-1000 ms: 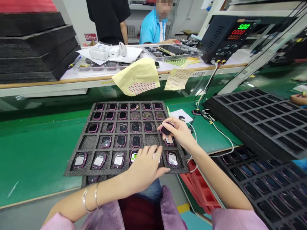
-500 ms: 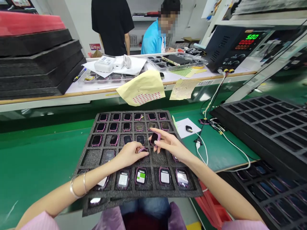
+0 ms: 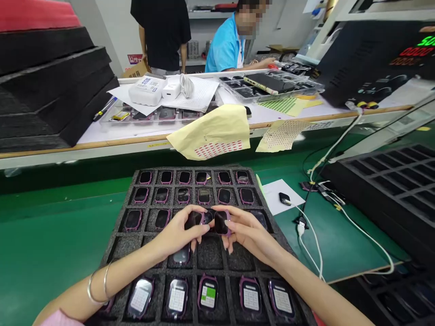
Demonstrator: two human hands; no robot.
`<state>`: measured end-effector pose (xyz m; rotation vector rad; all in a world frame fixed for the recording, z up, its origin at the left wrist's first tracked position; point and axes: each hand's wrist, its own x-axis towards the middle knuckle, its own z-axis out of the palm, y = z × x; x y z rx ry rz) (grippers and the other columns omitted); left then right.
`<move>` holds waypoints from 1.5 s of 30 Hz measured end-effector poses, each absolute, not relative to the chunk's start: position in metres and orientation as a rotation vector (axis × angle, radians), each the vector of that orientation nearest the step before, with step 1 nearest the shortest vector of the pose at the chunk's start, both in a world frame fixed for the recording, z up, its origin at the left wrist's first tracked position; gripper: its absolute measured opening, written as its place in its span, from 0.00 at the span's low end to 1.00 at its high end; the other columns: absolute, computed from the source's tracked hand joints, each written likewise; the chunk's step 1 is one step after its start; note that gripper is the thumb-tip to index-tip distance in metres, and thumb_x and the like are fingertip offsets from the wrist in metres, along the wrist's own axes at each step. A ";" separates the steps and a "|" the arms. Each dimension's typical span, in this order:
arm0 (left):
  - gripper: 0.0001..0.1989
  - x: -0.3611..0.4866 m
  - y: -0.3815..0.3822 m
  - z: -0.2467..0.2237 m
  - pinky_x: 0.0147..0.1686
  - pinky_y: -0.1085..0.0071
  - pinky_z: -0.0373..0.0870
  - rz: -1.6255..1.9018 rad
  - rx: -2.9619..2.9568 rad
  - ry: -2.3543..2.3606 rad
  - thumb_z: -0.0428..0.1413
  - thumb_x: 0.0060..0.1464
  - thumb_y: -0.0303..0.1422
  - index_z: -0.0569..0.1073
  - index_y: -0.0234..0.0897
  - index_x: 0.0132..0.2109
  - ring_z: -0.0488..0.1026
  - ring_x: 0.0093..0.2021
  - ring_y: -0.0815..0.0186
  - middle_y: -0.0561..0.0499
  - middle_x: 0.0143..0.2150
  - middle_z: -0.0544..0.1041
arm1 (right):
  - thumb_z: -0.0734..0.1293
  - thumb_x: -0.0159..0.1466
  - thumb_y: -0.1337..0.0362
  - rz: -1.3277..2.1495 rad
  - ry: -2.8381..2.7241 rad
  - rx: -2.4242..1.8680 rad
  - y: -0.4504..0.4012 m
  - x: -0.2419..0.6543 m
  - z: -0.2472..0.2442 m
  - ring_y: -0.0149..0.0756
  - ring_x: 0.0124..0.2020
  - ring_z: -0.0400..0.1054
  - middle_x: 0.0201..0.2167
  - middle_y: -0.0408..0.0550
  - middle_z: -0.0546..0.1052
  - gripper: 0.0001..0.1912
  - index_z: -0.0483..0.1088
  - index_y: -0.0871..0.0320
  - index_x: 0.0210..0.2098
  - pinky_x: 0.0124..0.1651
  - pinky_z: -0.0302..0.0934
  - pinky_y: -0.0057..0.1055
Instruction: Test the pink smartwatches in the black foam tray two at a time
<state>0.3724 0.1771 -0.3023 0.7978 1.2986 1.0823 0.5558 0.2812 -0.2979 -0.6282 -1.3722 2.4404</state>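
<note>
My left hand [image 3: 176, 233] pinches a purple-framed smartwatch body [image 3: 194, 220] with a dark screen. Close beside it, my right hand [image 3: 251, 233] grips a second smartwatch body [image 3: 221, 222], also dark-screened and held upright by its edges. Both are raised over the middle of a black foam tray [image 3: 210, 254], whose compartments hold several similar watches without straps. In the front row, several screens are lit, one watch [image 3: 208, 294] showing green and white blocks. Part of the third row is hidden behind my hands.
Stacked black foam trays stand on the left of the shelf [image 3: 142, 135] and at right [image 3: 384, 194]. A small black device [image 3: 284, 198] on white paper trails a white cable. A power supply [image 3: 367, 68] sits back right. Two people are beyond the shelf.
My left hand has lifted its smartwatch from the tray and brought it beside the right-hand one. My view has shifted closer, and the person in blue has an arm extended further right.
</note>
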 end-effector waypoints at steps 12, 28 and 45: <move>0.26 0.371 0.169 -0.311 0.51 0.62 0.66 1.140 1.259 1.496 0.59 0.52 0.32 0.66 0.38 0.58 0.72 0.48 0.58 0.45 0.52 0.75 | 0.71 0.61 0.62 2.405 -1.405 -0.626 0.278 0.556 -0.311 0.31 0.26 0.68 0.34 0.48 0.74 0.25 0.68 0.54 0.57 0.24 0.63 0.24; 0.22 0.374 0.165 -0.311 0.56 0.63 0.64 1.038 1.510 1.514 0.54 0.53 0.26 0.65 0.36 0.56 0.71 0.54 0.59 0.45 0.53 0.75 | 0.70 0.62 0.64 2.216 -1.730 -0.560 0.278 0.561 -0.315 0.31 0.21 0.71 0.28 0.45 0.76 0.21 0.70 0.58 0.55 0.28 0.67 0.26; 0.22 0.374 0.163 -0.316 0.58 0.60 0.62 1.015 1.586 1.553 0.53 0.56 0.28 0.63 0.35 0.58 0.68 0.57 0.58 0.42 0.58 0.71 | 0.71 0.61 0.64 2.219 -1.678 -0.585 0.278 0.561 -0.315 0.29 0.20 0.70 0.36 0.51 0.77 0.21 0.71 0.60 0.54 0.24 0.67 0.25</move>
